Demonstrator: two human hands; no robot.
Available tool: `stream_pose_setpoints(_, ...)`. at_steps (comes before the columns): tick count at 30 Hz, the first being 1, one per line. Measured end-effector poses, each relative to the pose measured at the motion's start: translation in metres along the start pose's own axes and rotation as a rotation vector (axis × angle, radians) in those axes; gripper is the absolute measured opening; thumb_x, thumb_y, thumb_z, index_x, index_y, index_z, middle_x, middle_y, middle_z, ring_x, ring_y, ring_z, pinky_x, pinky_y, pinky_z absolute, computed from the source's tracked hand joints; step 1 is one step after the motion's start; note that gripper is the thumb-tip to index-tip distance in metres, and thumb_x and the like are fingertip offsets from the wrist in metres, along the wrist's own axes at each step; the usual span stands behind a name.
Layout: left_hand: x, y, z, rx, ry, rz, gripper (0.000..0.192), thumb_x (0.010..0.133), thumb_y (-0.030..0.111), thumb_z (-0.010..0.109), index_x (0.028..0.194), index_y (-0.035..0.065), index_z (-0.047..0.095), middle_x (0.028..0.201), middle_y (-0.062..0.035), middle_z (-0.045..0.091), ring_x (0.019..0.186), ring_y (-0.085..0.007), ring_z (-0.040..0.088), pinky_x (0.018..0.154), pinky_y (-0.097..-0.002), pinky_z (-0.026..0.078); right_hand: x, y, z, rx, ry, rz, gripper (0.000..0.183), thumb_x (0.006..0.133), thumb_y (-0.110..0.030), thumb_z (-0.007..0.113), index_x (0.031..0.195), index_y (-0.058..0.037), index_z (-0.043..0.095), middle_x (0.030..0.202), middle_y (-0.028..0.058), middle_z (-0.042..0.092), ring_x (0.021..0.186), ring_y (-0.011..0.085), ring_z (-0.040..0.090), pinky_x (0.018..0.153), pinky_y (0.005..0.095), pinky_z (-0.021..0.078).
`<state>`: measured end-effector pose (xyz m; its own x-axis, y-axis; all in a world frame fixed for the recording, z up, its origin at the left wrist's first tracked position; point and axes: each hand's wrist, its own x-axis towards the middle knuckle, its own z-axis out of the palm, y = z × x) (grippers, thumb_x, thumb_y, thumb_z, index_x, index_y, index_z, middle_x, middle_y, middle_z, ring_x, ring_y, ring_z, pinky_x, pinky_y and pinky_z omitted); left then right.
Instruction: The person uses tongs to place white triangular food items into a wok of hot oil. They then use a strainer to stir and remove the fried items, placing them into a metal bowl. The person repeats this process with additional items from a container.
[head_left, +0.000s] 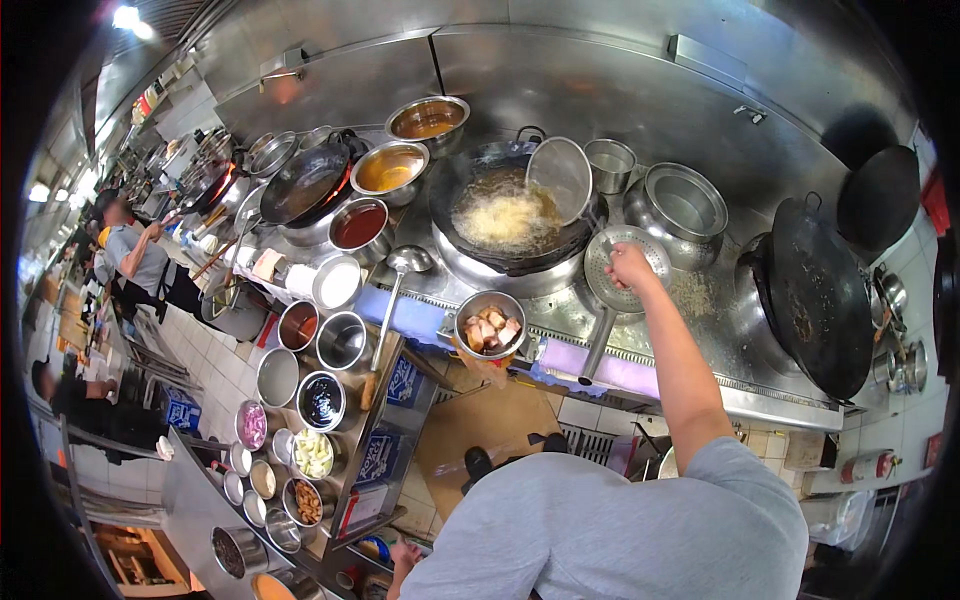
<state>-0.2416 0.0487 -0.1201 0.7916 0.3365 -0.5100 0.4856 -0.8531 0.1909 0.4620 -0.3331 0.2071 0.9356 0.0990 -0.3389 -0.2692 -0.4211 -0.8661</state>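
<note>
My right hand (630, 267) is closed around what looks like the handle of a round wire-mesh skimmer (559, 180). The skimmer tilts over the right side of a black wok (450, 176), where pale food froths in bubbling oil (499, 215). Under that hand lies a perforated metal strainer (651, 251), its thick handle pointing towards me. My left hand (406, 552) hangs low beside the counter, partly hidden by my body; whether it holds anything is unclear. A steel pot with browned meat chunks (491, 330) stands at the range's front edge.
Left of the wok are bowls of amber liquid (390, 169), a pot of red sauce (360, 225) and a long ladle (409, 259). Ingredient containers (311, 454) crowd the side counter. A large wok (817, 300) leans at right. A co-worker (135, 247) stands farther left.
</note>
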Motion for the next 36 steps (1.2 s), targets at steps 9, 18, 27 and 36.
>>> stream_pose_setpoints(9,0.062,0.026,-0.012,-1.176,-0.102,-0.404,0.034,0.091,0.039,0.05,0.105,0.0086,0.052,0.097,-0.01,0.061,0.081,-0.0276,0.062,0.061,-0.0418,0.048,-0.004,0.004,0.053,0.484,-0.323,0.211,0.018,0.092,-0.006,0.045,0.109,-0.0093,0.043,0.073,0.007,0.052,0.048,0.008,0.042,0.039,0.0229,0.0347)
stream_pose_setpoints(18,0.096,0.038,-0.087,-1.483,-0.057,-0.583,0.035,0.094,0.038,0.047,0.115,0.0108,0.044,0.097,-0.007,0.06,0.086,-0.0227,0.061,0.068,-0.0393,0.046,-0.025,0.006,0.077,0.604,-0.263,0.088,0.021,0.089,-0.006,0.046,0.11,-0.0089,0.046,0.069,0.0043,0.049,0.045,0.0072,0.039,0.038,0.0224,0.0324)
stream_pose_setpoints(27,0.106,0.028,-0.086,-1.403,-0.224,-0.607,0.036,0.093,0.036,0.047,0.119,0.0113,0.043,0.109,-0.0116,0.06,0.09,-0.0255,0.061,0.075,-0.0418,0.045,-0.016,-0.02,0.088,0.167,0.018,-0.107,0.03,0.088,-0.01,0.045,0.116,-0.0046,0.053,0.077,0.0117,0.058,0.048,0.0173,0.049,0.04,0.0325,0.0383)
stream_pose_setpoints(36,0.14,0.052,-0.093,-1.422,-0.177,-0.444,0.033,0.094,0.036,0.046,0.118,0.0138,0.044,0.106,-0.0095,0.06,0.099,-0.0254,0.058,0.078,-0.0443,0.044,-0.002,-0.033,0.088,-0.142,0.191,-0.312,0.027,0.085,-0.011,0.051,0.109,-0.0033,0.058,0.09,0.0196,0.065,0.075,0.0323,0.065,0.066,0.0405,0.0494)
